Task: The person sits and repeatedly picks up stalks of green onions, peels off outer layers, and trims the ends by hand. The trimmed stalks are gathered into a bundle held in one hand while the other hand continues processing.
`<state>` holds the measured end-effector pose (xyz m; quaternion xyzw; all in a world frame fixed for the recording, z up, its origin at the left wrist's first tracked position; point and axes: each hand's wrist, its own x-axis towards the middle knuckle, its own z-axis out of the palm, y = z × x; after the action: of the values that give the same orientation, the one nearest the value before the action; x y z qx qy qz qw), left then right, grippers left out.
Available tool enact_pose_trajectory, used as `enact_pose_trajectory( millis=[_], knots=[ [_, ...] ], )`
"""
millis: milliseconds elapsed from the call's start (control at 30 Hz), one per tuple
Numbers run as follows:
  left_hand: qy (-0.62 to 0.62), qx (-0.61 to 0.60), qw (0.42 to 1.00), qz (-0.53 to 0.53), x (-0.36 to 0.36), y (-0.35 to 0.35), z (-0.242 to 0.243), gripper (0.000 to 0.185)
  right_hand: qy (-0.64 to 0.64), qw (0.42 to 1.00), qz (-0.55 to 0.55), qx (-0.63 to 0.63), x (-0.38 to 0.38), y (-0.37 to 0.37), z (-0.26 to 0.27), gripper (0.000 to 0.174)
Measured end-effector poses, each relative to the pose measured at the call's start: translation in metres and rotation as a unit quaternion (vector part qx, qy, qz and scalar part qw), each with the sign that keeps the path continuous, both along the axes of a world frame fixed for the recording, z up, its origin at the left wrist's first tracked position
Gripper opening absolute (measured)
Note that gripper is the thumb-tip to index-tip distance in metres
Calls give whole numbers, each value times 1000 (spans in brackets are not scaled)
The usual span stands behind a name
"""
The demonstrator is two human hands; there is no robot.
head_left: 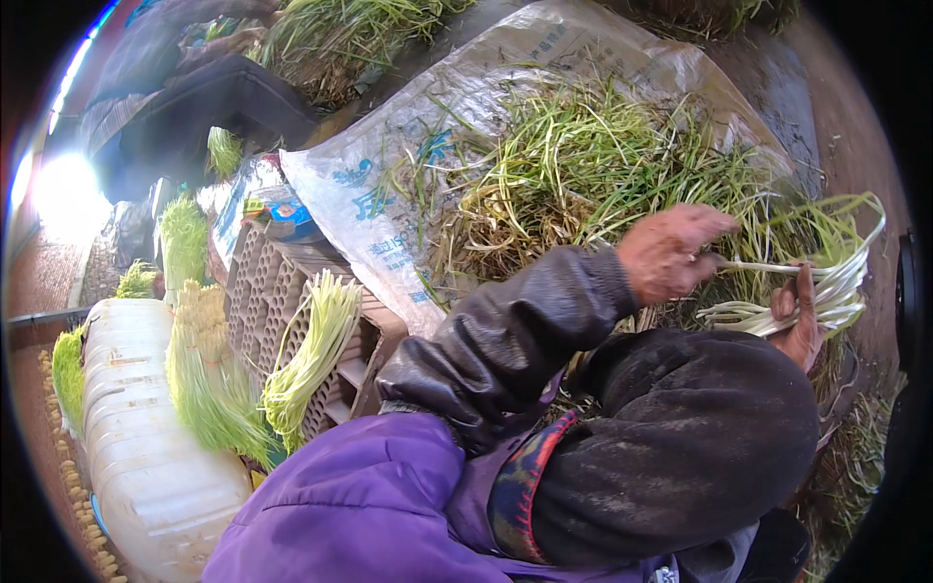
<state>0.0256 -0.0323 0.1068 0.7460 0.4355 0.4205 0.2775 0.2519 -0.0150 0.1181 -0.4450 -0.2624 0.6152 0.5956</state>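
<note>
My right hand (796, 319), partly hidden behind my dark-trousered knee, is closed around a bundle of slender white-and-green stalks (838, 288), apparently an allium such as chives. Their green tops bend over at the right. My left hand (678, 248), in a dark leather-like sleeve, reaches across above the knee and is motion-blurred. One pale stalk (762, 267) runs from its fingertips to the bundle. Just beyond both hands lies a loose heap of the same plants (590, 175), with brown roots and dry bits, on a printed plastic sack (386, 138).
At left, tidied bunches (313, 350) rest on perforated hollow bricks (280, 291), and another bunch (211, 364) leans against a ribbed white plastic container (146, 408). A seated person (211, 95) is at upper left, beside a second plant heap (342, 44).
</note>
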Motion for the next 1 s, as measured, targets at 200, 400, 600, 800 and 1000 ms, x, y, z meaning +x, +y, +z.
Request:
enact_pose_trajectory(
  millis=[200, 400, 600, 800, 1000],
  knots=[
    [-163, -114, 970, -139, 39, 3, 2, 16, 38, 998, 12, -40, -13, -6, 14, 13],
    [-158, -157, 970, -96, 37, -4, -19, 18, 48, 998, 2, -44, -8, -2, 0, 15],
    [-107, -154, 979, -74, 27, -15, -24, 21, 37, 997, -45, -43, -5, -1, -9, 17],
    [-107, -168, 976, -83, 11, -26, -24, 25, 27, 999, -22, -33, 0, 1, -9, 21],
    [-52, -212, 972, -83, -8, -41, -26, 26, 37, 997, -43, -46, 4, 4, -8, 22]
  ],
)
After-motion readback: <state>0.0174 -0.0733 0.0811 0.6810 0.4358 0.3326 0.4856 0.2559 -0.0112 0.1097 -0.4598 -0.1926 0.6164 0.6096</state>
